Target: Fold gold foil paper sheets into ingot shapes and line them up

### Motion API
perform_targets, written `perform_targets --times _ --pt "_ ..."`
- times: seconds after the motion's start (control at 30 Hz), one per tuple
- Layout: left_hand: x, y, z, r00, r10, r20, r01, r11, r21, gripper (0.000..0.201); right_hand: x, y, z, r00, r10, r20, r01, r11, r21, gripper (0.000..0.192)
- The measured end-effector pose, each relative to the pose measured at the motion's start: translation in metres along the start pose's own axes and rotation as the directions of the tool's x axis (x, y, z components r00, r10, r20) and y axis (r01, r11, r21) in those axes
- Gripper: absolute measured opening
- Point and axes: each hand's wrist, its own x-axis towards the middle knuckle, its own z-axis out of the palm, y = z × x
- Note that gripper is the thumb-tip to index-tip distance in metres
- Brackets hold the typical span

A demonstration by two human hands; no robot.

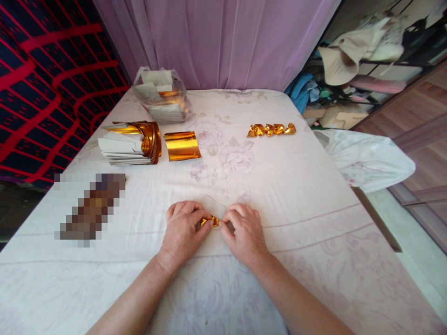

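Note:
My left hand [182, 229] and my right hand [244, 231] meet near the front middle of the white flowered cloth [296, 195]. Both pinch one small piece of gold foil paper [210, 221], gold on one side and white on the other, with a pale flap sticking up behind the fingers. A single curled gold sheet [182, 145] lies farther back on the left. Beside it sits a stack of gold and white sheets [131, 144]. A row of several folded gold pieces [271, 130] lies at the back right.
A clear plastic bag [163, 95] with more sheets stands at the back left near a lilac curtain [223, 42]. A blurred brown object [91, 209] lies on the left. The table's right edge drops to a wooden floor, with cluttered shelves [366, 56] beyond.

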Motion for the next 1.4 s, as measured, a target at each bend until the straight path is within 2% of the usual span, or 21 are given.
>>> perform_targets --times 0.53,0.8,0.97,1.1,1.4 --pt "0.0009 0.0033 0.0002 1.0 -0.016 0.006 0.016 1.0 0.026 0.008 0.0 -0.0017 -0.0015 0.999 0.029 0.026 -0.03 0.999 0.038 0.008" --pt "0.0011 0.0045 -0.0003 1.0 -0.018 0.014 0.018 0.999 0.028 0.007 -0.0007 0.0002 -0.0031 0.999 -0.003 0.043 0.002 1.0 0.03 0.016" --pt "0.001 0.0037 0.0 1.0 -0.009 0.014 0.008 0.999 0.036 0.007 0.0002 -0.0031 -0.0009 1.0 0.006 0.026 -0.006 1.0 -0.011 0.003" --pt "0.0014 0.0038 -0.0003 1.0 -0.014 0.02 0.014 0.999 0.031 0.006 0.0018 -0.0042 0.0008 0.999 0.03 0.027 -0.029 0.999 -0.03 0.005" --pt "0.0018 0.0005 -0.0021 0.999 0.0 0.051 -0.001 1.0 0.017 0.005 0.0014 0.0011 -0.0031 0.998 0.009 0.058 -0.011 0.999 0.043 0.007"
